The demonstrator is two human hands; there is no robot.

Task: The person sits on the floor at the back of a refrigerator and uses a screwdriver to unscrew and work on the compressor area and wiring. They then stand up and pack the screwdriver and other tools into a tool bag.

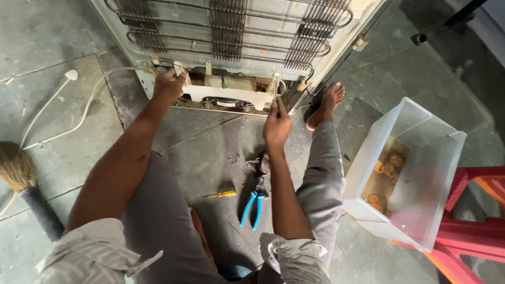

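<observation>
Back of a white refrigerator [173, 16] fills the top of the head view, black condenser coil grid across it, lower compressor bay open. Grey stone floor [210, 152] under everything, dusty. Person sits on the floor facing the bay, grey trousers, bare right foot [327, 103] near the fridge's lower right corner.

Clear plastic drawer bin [415, 163] stands at right, tilted, leaning on a red plastic stool [473, 231]; brownish stains inside the bin. Broom [21, 184] with straw head and dark handle lies at far left. White power cord [79, 118] with plug runs across the floor from the fridge's left corner.

White drip tray [231, 89] sits across the compressor bay, above the black compressor. Left hand [168, 87] is curled around the tray's left end, fingers wrapped on its edge. Right hand [277, 123] is at the tray's right end, fingers bunched together, pinching a thin dark rod-like piece, cannot tell what it is.

Blue-handled pliers [253, 208] lie on the floor between the legs, just beside the right forearm. Small yellow-handled screwdriver [222, 194] lies left of the pliers, apart from them. Dust and debris pile near the right wrist.
</observation>
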